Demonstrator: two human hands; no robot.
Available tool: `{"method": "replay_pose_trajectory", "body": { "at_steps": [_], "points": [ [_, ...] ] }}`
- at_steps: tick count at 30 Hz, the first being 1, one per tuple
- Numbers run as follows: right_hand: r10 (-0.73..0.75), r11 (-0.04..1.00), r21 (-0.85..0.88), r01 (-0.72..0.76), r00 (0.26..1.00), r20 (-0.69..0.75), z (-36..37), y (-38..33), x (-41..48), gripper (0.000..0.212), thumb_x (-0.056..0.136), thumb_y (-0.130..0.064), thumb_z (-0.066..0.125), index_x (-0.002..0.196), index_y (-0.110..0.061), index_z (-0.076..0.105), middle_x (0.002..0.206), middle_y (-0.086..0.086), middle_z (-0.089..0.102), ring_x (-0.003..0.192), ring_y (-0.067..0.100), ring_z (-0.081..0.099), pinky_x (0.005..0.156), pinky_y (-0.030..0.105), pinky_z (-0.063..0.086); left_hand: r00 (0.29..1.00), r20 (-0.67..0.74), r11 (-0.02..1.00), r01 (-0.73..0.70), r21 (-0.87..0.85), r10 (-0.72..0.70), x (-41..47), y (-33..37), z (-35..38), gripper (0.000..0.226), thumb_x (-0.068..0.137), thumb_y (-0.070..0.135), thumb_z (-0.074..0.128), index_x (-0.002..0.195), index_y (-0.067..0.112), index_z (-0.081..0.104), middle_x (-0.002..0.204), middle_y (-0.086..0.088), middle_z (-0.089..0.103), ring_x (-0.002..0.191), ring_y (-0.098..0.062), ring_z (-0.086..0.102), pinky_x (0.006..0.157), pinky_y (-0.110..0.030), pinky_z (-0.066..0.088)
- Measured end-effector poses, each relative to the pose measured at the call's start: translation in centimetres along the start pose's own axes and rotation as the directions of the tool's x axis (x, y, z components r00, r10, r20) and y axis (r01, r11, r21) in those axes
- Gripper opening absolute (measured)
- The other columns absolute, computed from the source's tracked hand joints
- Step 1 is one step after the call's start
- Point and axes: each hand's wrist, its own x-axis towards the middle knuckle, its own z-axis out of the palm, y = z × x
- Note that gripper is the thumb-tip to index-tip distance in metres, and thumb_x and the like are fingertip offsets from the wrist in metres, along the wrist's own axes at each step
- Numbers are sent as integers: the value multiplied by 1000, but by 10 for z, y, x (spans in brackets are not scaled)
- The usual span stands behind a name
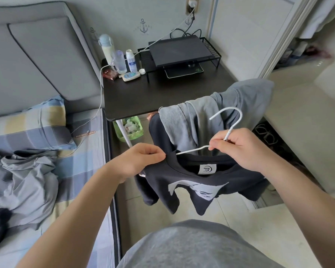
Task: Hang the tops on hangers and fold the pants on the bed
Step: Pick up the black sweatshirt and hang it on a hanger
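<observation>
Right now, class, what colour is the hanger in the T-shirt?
The hanger is white, head view.

1. A heap of clothes [23, 176] lies on the bed [89, 132] at left, with a pillow [33, 122] behind it.
2. The desk [143, 97] stands right of the bed, with bottles [122, 59] at its rear left and a laptop [180, 50] on a wire rack [211, 49] at its rear right.
3. A bin [137, 130] sits under the desk.
4. Draped garments [201, 113] hang before the desk. Nearer still, the top [182, 180] is on its hanger [230, 120], between the left hand [141, 159] and the right hand [238, 147].

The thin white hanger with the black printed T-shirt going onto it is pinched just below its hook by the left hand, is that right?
Not quite. The head view shows the right hand, not the left, pinching the thin white hanger just below its hook. The left hand pinches the black printed T-shirt at the edge of its collar.
</observation>
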Motion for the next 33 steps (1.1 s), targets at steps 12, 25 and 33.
{"method": "replay_pose_trajectory", "body": {
  "at_steps": [12,25,33],
  "points": [
    [-37,999,-9,38,998,43,6,4,-4,21,96,-37,61,80,-31,74,68,21,56,57,32,42,55,36,36,958,255,976,169,-135,-130,-5,-10,-1,14,87,24,67,86,11,70,87,-14,60,78,-27,54,68,-34,38],
    [-40,998,-41,48,986,163,13,0,-8,20,97,-25,64,80,-29,74,75,-10,69,68,4,60,66,11,42,781,597,902,375,-214,-183,9,-15,-17,29,95,0,51,121,-4,64,123,-23,62,111,-36,62,96,-41,51],
    [-30,999,-13,30,999,-43,14,14,-7,22,97,-28,63,77,-33,72,60,1,57,54,12,43,56,24,37,876,-151,682,-237,692,457,-5,-6,11,18,88,11,72,90,29,66,87,18,59,83,-1,57,69,-11,43]
  ]
}}
